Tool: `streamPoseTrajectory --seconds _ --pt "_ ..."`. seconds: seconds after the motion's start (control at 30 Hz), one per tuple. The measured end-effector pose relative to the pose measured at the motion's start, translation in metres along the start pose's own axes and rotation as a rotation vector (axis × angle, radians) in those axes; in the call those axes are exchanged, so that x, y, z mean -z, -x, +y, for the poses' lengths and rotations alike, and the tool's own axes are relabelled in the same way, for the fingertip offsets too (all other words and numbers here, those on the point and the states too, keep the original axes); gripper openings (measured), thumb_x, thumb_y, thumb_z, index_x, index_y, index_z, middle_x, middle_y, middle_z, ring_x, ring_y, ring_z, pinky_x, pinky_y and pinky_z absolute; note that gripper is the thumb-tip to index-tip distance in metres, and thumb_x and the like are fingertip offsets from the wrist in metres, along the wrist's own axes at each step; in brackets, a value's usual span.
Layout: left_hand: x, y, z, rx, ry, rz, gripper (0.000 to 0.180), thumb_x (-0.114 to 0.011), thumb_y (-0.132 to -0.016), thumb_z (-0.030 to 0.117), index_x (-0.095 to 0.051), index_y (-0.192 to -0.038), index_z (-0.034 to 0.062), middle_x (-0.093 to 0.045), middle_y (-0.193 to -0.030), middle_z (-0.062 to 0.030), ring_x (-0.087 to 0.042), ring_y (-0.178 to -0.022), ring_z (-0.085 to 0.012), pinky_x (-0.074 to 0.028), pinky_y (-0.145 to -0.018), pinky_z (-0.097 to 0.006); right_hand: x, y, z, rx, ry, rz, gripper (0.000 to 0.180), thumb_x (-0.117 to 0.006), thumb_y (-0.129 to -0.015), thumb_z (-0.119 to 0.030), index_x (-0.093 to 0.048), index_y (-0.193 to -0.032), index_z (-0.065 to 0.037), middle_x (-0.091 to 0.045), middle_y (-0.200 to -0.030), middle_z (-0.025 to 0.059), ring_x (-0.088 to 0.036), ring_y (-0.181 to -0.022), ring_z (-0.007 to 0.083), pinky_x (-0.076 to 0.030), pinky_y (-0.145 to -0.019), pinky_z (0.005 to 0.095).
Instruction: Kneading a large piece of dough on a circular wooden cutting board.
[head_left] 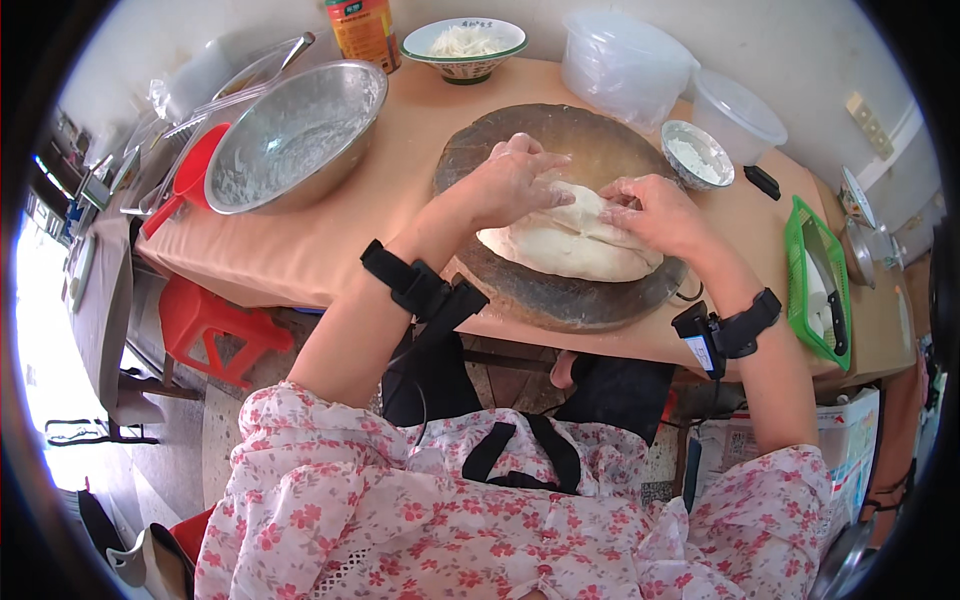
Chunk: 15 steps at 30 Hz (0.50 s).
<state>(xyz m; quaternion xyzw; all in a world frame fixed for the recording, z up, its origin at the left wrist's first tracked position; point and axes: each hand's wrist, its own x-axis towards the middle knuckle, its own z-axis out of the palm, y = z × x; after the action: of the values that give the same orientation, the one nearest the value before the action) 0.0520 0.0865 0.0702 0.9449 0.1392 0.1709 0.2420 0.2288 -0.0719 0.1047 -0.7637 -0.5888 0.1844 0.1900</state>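
Lying crosswise on the round board (560, 300), the dough (570, 245) is pinched by left hand (510, 185) and right hand (655, 212).

Dough (575, 245) on board (560, 300), bowl (295, 135) left

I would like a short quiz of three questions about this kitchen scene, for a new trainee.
1. True or false: both hands rest on the flat white dough.
2. Which thing lies under the dough? A) round dark wooden board B) large steel mixing bowl C) green plastic basket
3. Fill in: the small metal bowl of white flour stands to the person's ____ of the board.

Key
1. True: left hand and right hand both press it.
2. A
3. right
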Motion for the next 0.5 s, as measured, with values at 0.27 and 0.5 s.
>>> streamPoseTrajectory --seconds 0.27,0.5 --pt "0.006 0.017 0.007 -0.023 0.063 -0.21 0.066 -0.07 -0.085 0.04 -0.047 -0.141 0.0135 -0.047 -0.134 -0.0178 -0.042 -0.127 -0.0362 -0.038 -0.105 -0.042 0.001 0.027 -0.03 0.056 0.082 0.034 0.033 -0.075 -0.077 -0.021 -0.063 -0.102 -0.002 -0.065 -0.095 0.0156 -0.064 -0.09 0.0318 -0.048 -0.079 0.0408" --pt "0.0 0.052 0.031 -0.062 0.015 0.014 0.058 -0.077 -0.077 0.027 -0.053 -0.126 0.0086 -0.049 -0.125 -0.0159 -0.043 -0.12 -0.0388 -0.038 -0.102 -0.048 -0.004 0.053 -0.045 0.198 0.183 0.124 0.034 -0.074 -0.079 -0.024 -0.059 -0.104 -0.007 -0.059 -0.097 0.0145 -0.06 -0.091 0.0347 -0.046 -0.078 0.0445"
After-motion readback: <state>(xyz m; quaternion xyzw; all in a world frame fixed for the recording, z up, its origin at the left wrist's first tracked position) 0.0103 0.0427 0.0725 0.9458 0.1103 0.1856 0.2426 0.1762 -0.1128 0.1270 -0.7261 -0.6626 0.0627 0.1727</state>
